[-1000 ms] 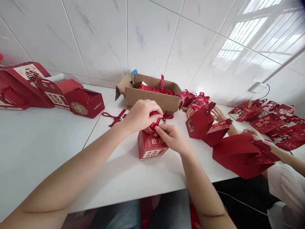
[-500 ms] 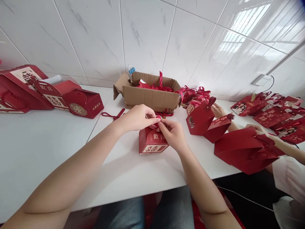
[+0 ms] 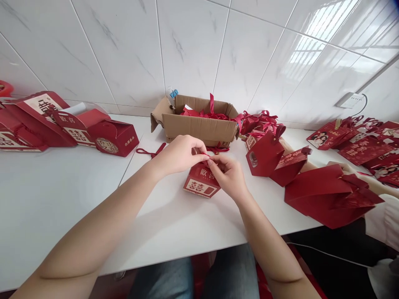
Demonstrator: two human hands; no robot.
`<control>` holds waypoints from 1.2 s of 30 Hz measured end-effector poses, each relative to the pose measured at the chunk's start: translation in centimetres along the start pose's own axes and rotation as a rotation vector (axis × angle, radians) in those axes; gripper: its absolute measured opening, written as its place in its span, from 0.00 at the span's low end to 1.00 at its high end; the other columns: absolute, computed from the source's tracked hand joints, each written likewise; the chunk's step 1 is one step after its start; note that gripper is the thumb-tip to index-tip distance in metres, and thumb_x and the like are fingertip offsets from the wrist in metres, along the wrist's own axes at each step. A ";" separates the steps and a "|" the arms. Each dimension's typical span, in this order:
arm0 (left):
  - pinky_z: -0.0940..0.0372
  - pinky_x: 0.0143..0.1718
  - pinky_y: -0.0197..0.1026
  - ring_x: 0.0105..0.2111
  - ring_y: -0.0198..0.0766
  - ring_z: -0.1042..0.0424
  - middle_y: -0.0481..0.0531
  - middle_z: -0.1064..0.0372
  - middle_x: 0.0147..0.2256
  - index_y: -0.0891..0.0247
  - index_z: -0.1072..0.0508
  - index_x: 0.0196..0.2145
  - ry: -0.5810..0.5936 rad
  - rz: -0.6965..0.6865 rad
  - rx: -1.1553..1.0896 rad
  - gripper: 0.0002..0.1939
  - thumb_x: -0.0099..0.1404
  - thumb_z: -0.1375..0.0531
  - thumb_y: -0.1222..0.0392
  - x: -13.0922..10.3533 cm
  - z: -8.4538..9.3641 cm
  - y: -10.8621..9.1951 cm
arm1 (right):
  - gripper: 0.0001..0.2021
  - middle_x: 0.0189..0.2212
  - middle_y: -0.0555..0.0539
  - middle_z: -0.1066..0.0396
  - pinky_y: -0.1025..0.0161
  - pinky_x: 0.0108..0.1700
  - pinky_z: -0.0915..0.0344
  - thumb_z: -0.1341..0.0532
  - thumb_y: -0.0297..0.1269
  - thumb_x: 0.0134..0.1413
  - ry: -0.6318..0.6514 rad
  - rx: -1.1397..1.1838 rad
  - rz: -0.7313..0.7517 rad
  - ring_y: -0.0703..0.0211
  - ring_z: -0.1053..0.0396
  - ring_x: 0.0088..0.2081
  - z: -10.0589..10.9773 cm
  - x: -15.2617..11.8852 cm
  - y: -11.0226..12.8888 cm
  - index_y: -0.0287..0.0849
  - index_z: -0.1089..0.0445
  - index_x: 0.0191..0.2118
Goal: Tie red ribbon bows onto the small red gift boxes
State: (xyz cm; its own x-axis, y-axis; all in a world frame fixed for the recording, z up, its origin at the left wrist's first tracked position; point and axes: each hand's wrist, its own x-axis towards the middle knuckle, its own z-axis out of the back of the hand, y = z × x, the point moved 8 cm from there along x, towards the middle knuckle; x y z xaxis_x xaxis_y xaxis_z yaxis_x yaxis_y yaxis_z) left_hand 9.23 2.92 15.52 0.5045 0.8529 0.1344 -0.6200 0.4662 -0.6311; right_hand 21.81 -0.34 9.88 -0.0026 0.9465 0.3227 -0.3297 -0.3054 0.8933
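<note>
A small red box with white and gold lettering is tilted on the white table in front of me. At its top, my left hand pinches a red ribbon between thumb and finger. From the right, my right hand closes on the same ribbon, its fingertips touching those of my left hand. The hands partly cover the box's top, so the exact shape of the ribbon is hidden.
Behind the hands stands a cardboard box of red ribbons. Red boxes line the left. On the right are more red boxes, red bags and a person's sleeve. A red cord lies near my left hand.
The small box has tipped and turned between my hands, its front now facing more upward. The view has shifted slightly, and the other person's hands are more hidden behind red boxes.
</note>
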 end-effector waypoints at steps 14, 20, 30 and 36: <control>0.39 0.26 0.36 0.28 0.35 0.31 0.47 0.26 0.31 0.60 0.30 0.33 0.098 -0.035 -0.077 0.11 0.62 0.43 0.50 0.3 -1.4 0.4 | 0.09 0.30 0.46 0.33 0.61 0.34 0.37 0.44 0.37 0.59 -0.126 -0.258 0.299 0.60 0.36 0.31 0.8 0.1 2.0 0.43 0.34 0.28; 0.41 0.25 0.35 0.27 0.34 0.33 0.46 0.30 0.28 0.60 0.31 0.33 0.054 -0.110 -0.071 0.07 0.57 0.40 0.57 0.6 -1.6 -0.1 | 0.10 0.28 0.48 0.34 0.62 0.32 0.39 0.45 0.39 0.59 -0.092 -0.166 0.226 0.61 0.38 0.29 0.9 0.6 1.4 0.43 0.35 0.28; 0.41 0.24 0.34 0.24 0.31 0.34 0.44 0.32 0.25 0.60 0.35 0.32 0.042 -0.157 -0.104 0.05 0.57 0.43 0.65 0.4 -1.9 -0.7 | 0.10 0.38 0.44 0.32 0.55 0.48 0.38 0.43 0.39 0.57 -0.079 -0.114 0.207 0.54 0.34 0.43 1.0 1.1 0.5 0.43 0.32 0.27; 0.38 0.26 0.35 0.26 0.32 0.32 0.44 0.30 0.27 0.59 0.37 0.36 0.037 -0.171 -0.109 0.07 0.58 0.43 0.63 0.5 -1.9 -0.6 | 0.13 0.42 0.43 0.31 0.53 0.52 0.38 0.44 0.42 0.59 -0.008 -0.021 0.141 0.54 0.33 0.46 0.6 1.4 -0.2 0.43 0.32 0.26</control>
State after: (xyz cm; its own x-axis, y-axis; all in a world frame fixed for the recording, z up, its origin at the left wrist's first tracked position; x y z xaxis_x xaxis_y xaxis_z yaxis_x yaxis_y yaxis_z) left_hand 10.99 2.63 14.58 0.6197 0.7534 0.2199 -0.4558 0.5736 -0.6806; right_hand 22.40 1.04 10.34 -0.0433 0.8934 0.4472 -0.3459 -0.4333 0.8322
